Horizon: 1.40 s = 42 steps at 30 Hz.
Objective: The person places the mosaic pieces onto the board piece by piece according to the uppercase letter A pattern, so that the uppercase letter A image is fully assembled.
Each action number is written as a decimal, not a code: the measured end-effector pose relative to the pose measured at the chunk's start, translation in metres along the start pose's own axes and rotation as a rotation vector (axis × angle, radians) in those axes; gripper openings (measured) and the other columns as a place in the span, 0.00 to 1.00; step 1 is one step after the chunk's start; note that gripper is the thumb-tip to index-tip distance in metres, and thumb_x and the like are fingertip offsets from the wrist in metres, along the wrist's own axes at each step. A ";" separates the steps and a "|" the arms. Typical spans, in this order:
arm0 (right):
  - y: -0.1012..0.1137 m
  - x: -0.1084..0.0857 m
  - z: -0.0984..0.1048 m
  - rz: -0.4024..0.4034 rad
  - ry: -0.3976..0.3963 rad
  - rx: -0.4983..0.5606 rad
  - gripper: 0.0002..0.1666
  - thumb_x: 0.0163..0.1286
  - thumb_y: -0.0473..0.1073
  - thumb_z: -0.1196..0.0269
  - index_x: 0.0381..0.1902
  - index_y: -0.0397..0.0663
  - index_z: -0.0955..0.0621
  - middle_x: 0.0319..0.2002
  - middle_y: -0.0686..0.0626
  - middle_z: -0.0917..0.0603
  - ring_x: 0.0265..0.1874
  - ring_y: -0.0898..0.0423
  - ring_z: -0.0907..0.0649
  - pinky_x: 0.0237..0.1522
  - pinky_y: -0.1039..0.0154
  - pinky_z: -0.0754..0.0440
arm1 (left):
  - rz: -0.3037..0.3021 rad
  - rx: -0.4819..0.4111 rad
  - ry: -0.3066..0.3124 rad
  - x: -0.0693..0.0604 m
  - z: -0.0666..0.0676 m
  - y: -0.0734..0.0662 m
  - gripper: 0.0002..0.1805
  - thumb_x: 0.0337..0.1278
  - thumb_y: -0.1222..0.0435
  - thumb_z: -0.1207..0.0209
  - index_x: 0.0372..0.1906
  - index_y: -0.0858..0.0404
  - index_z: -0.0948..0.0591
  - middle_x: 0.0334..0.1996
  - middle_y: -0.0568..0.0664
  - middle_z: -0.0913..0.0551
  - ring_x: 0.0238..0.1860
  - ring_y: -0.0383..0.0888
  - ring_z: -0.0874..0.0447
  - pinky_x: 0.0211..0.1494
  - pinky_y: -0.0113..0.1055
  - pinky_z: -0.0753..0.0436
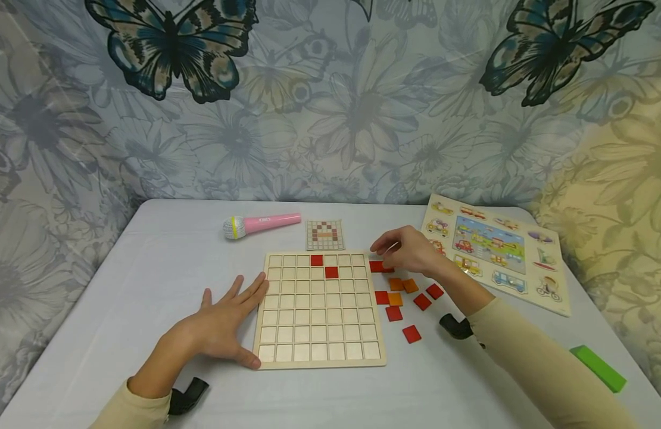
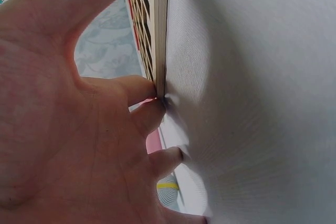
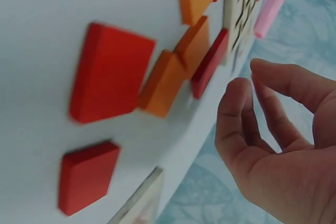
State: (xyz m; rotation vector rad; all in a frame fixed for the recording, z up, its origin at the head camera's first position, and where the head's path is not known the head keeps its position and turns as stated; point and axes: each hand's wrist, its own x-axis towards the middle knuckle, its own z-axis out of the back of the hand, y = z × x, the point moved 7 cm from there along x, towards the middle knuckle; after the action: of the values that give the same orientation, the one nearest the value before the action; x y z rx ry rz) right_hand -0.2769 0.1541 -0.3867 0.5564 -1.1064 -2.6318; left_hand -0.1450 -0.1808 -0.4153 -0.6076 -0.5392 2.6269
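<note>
A square wooden grid board point(image 1: 320, 310) lies on the table, with one red tile point(image 1: 317, 260) in its top row and another red tile point(image 1: 331, 272) one row lower. Spread along the board's left edge, my left hand point(image 1: 220, 325) touches it with thumb and fingertips. My right hand point(image 1: 408, 250) hovers by the board's upper right corner, just over red tiles point(image 1: 377, 267) that it partly covers. In the right wrist view its fingers point(image 3: 233, 111) are loosely bent, thumb near them, and nothing shows between them. Orange tiles point(image 1: 396, 284) and more red tiles point(image 3: 113, 72) lie loose below that hand.
Behind the board lies a small pattern card point(image 1: 324, 235), with a pink toy microphone point(image 1: 263, 224) to its left. A vehicle picture puzzle board point(image 1: 491, 238) lies at the back right. A green block point(image 1: 598, 368) sits near the right edge of the white table point(image 1: 448, 387).
</note>
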 end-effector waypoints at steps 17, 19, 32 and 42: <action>-0.027 -0.002 0.000 -0.046 0.006 0.004 0.19 0.56 0.29 0.29 0.48 0.38 0.13 0.43 0.40 0.15 0.40 0.49 0.21 0.42 0.61 0.19 | -0.001 0.000 0.003 -0.001 -0.001 0.001 0.80 0.26 0.34 0.19 0.86 0.56 0.52 0.87 0.49 0.60 0.84 0.68 0.64 0.64 0.89 0.64; -0.028 -0.002 0.000 -0.043 0.006 0.000 0.19 0.56 0.28 0.28 0.48 0.38 0.13 0.42 0.40 0.15 0.40 0.49 0.21 0.41 0.61 0.18 | -0.001 0.000 0.003 -0.001 -0.001 0.001 0.80 0.26 0.34 0.20 0.86 0.56 0.52 0.87 0.49 0.60 0.84 0.68 0.65 0.64 0.89 0.64; -0.029 -0.002 0.002 -0.036 -0.002 -0.021 0.19 0.55 0.28 0.29 0.47 0.40 0.12 0.41 0.41 0.15 0.38 0.50 0.21 0.39 0.61 0.18 | 0.001 0.007 -0.002 0.000 -0.001 0.000 0.80 0.26 0.34 0.20 0.86 0.57 0.52 0.87 0.49 0.60 0.84 0.69 0.64 0.64 0.89 0.64; -0.030 -0.001 0.004 -0.041 -0.023 -0.053 0.19 0.55 0.29 0.28 0.47 0.41 0.11 0.39 0.42 0.14 0.37 0.50 0.21 0.38 0.62 0.18 | 0.002 0.002 0.001 0.000 0.000 0.000 0.79 0.27 0.35 0.19 0.86 0.57 0.52 0.87 0.49 0.60 0.84 0.68 0.65 0.64 0.89 0.65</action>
State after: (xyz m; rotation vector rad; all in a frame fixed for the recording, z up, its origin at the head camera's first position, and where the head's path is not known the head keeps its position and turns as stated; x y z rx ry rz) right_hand -0.2795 0.1770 -0.4056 0.5449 -1.0391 -2.7002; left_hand -0.1451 -0.1803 -0.4152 -0.6091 -0.5362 2.6287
